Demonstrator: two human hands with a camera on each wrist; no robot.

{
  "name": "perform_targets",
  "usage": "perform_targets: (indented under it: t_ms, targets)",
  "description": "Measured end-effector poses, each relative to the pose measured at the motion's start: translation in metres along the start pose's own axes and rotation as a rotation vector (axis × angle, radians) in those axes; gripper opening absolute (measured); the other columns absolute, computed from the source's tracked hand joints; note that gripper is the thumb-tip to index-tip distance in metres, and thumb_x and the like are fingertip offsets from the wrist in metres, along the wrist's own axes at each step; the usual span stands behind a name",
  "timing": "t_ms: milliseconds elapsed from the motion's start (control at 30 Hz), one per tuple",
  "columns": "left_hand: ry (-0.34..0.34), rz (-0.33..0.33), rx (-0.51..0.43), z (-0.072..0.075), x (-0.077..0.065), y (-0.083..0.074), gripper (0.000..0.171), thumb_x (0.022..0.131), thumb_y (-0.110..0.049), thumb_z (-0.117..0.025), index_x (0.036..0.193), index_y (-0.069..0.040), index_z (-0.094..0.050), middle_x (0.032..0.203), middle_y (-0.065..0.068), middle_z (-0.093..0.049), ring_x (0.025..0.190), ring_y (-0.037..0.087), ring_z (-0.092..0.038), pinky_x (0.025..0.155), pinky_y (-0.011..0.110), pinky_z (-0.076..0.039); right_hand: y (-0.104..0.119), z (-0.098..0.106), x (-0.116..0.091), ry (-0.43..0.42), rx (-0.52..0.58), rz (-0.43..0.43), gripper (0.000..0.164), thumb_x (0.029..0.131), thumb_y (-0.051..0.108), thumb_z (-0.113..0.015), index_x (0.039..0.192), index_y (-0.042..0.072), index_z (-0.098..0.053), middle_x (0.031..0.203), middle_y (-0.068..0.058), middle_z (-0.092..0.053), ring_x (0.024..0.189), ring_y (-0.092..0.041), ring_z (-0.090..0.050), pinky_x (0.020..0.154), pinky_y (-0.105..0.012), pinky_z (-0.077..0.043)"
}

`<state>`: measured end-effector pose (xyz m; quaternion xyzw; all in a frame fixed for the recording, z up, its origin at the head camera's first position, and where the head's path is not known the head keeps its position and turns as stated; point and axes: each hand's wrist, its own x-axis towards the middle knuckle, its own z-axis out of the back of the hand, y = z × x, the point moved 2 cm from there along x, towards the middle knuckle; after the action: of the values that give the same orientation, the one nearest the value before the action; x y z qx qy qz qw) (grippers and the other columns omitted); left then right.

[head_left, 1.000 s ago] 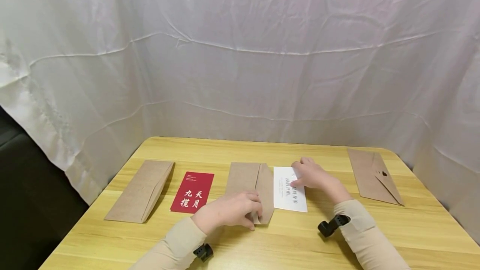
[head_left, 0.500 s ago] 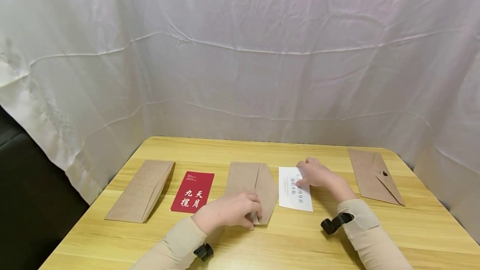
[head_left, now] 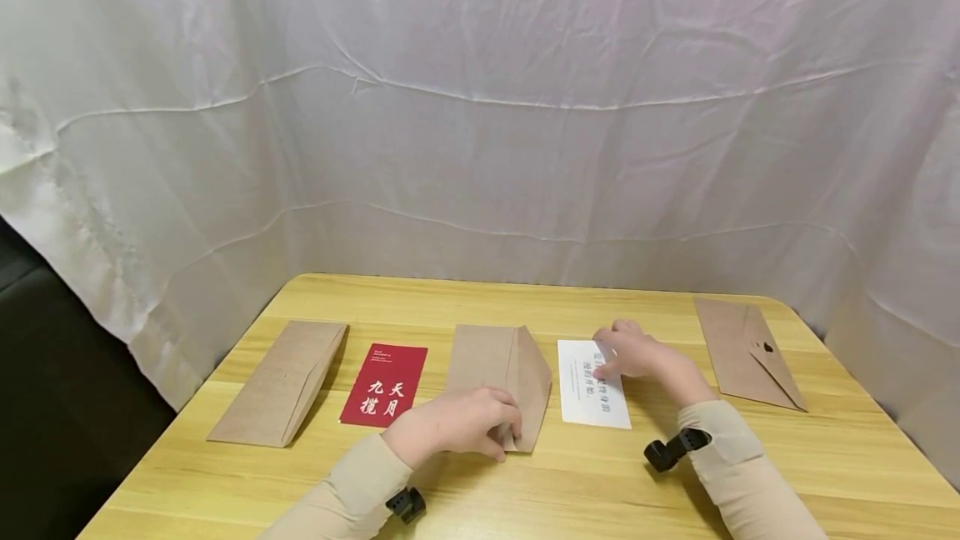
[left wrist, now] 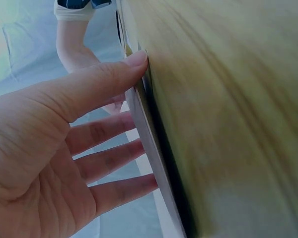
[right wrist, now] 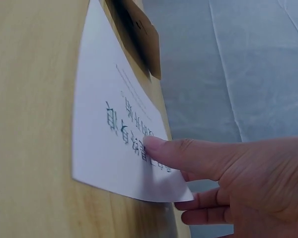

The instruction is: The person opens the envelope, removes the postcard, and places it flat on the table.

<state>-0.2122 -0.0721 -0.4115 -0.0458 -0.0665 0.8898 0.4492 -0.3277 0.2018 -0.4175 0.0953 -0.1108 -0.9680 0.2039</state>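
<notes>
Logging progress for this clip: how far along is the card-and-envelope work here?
Done, it seems: one envelope at far right lies closed. In hand: the left hand holds the middle envelope at its near end, flap raised; the right hand presses fingertips on the white card, which lies flat beside it, not inside. Left: the red card and the left envelope lie untouched.

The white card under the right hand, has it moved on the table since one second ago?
Yes. The white card slid to the right, away from the middle brown envelope, whose flap it touched before. Now bare table shows between them. The right hand presses on it.
</notes>
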Motion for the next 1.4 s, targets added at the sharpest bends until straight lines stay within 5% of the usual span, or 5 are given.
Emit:
perform_targets:
  t_ms: [267, 533, 833, 1133, 1400]
  targets:
    - [0.024, -0.016, -0.076, 0.000, 0.000, 0.003, 0.027, 0.081, -0.025, -0.079, 0.105, -0.020, -0.069, 0.110, -0.010, -0.065, 0.085, -0.001, -0.054, 0.079, 0.007, -0.044, 0.006, 0.002, -0.006, 0.032, 0.001, 0.018, 0.062, 0.080, 0.036, -0.079, 0.130, 0.006, -0.058, 0.111, -0.014, -0.055, 0.102, -0.028, -0.048, 0.088, -0.052, -0.047]
    - [0.061, 0.001, -0.103, 0.000, -0.002, 0.003, 0.039, 0.079, -0.018, -0.080, 0.116, -0.023, -0.068, 0.121, -0.010, -0.066, 0.107, 0.000, -0.058, 0.096, 0.015, -0.046, 0.006, -0.002, -0.007, 0.035, -0.002, 0.029, 0.065, 0.080, 0.038, -0.078, 0.132, 0.006, -0.057, 0.114, -0.014, -0.054, 0.103, -0.028, -0.050, 0.089, -0.052, -0.048]
    - [0.057, -0.006, -0.048, 0.002, -0.001, 0.003, 0.040, 0.083, -0.033, -0.076, 0.121, -0.024, -0.067, 0.133, -0.008, -0.061, 0.124, 0.008, -0.056, 0.107, 0.025, -0.044, 0.007, -0.002, -0.016, -0.001, -0.029, 0.050, 0.061, 0.084, 0.040, -0.074, 0.132, 0.008, -0.057, 0.118, -0.015, -0.055, 0.103, -0.028, -0.053, 0.088, -0.053, -0.048]
    - [-0.057, -0.020, 0.074, 0.013, -0.004, -0.003, 0.044, 0.090, -0.049, -0.063, 0.129, -0.029, -0.062, 0.146, -0.003, -0.052, 0.141, 0.026, -0.043, 0.115, 0.049, -0.036, 0.007, 0.006, -0.043, -0.166, -0.103, 0.126, 0.053, 0.091, 0.034, -0.066, 0.133, 0.003, -0.056, 0.129, -0.022, -0.056, 0.118, -0.043, -0.054, 0.095, -0.064, -0.045]
    - [-0.126, 0.014, 0.159, 0.020, -0.003, -0.013, 0.058, 0.092, -0.063, -0.051, 0.142, -0.034, -0.049, 0.156, -0.004, -0.038, 0.151, 0.022, -0.021, 0.118, 0.057, -0.026, -0.008, 0.006, -0.072, -0.335, -0.115, 0.187, 0.051, 0.091, 0.028, -0.068, 0.133, 0.001, -0.055, 0.132, -0.026, -0.054, 0.121, -0.047, -0.052, 0.098, -0.062, -0.044]
